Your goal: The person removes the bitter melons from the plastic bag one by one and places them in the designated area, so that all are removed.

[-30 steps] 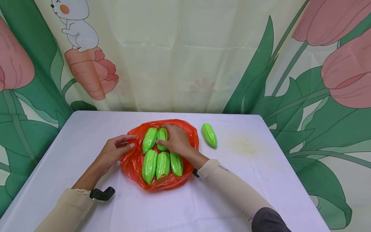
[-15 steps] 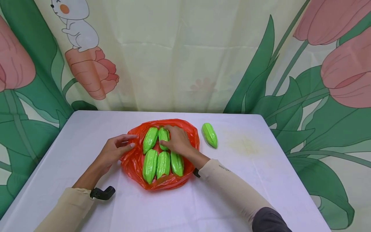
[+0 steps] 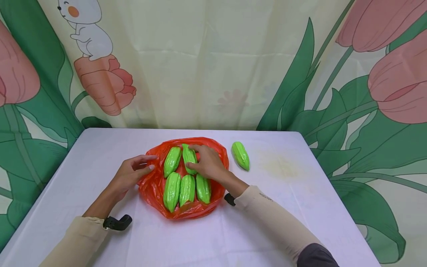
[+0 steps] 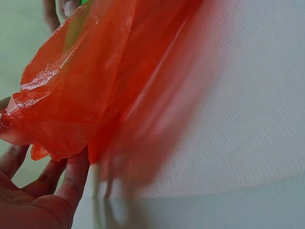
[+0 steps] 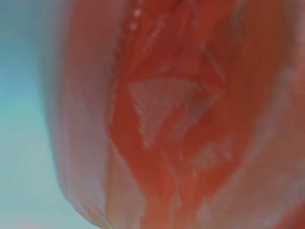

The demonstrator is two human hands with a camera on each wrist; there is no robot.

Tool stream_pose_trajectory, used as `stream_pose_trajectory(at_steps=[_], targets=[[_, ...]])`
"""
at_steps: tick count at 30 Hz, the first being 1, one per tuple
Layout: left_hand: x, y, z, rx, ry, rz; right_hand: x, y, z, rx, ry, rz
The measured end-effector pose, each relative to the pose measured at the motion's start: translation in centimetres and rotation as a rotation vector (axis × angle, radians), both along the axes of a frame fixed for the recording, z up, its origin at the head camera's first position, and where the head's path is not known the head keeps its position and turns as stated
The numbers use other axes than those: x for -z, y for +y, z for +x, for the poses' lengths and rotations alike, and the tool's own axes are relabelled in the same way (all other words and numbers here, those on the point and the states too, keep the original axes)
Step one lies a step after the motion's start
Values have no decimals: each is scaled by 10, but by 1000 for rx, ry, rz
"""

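Note:
A red plastic bag [image 3: 150,193] lies spread on the table with several glossy green, ridged star fruit [image 3: 172,191] in its mouth. My right hand [image 3: 208,163] pinches the star fruit [image 3: 188,159] at the back of the bag, thumb on its lower side and fingers near its upper end. At the bag's left edge, my left hand [image 3: 131,172] touches the rim with thumb and fingers parted. In the left wrist view, the bag's film [image 4: 71,105] drapes against the fingers of that hand [image 4: 52,200]. Blurred red film [image 5: 181,124] fills most of the right wrist view.
One more star fruit [image 3: 240,155] lies on the white tablecloth [image 3: 273,207], right of the bag. A printed curtain [image 3: 200,74] with tulips and a rabbit hangs behind the table's far edge. A faint yellowish stain [image 3: 280,167] marks the cloth.
The right hand has shifted slightly right, and the star fruit it pinches has moved right with it, tilting a little. The left hand stays at the bag's rim.

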State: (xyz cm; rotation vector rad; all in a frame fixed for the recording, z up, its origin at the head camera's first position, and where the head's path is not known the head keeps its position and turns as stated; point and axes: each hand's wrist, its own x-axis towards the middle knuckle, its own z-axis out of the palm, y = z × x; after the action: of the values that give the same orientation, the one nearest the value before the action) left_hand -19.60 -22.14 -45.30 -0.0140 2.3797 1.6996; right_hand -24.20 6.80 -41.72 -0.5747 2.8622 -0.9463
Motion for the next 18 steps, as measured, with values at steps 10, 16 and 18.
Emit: stream_pose_trajectory(at_steps=[10, 16, 18], targets=[[0, 0, -1, -1, -3, 3, -12, 10, 7, 0, 0, -53], [0, 1, -1, 4, -4, 3, -18, 20, 7, 41, -16, -98], [0, 1, 0, 4, -3, 6, -20, 24, 7, 57, -22, -112]])
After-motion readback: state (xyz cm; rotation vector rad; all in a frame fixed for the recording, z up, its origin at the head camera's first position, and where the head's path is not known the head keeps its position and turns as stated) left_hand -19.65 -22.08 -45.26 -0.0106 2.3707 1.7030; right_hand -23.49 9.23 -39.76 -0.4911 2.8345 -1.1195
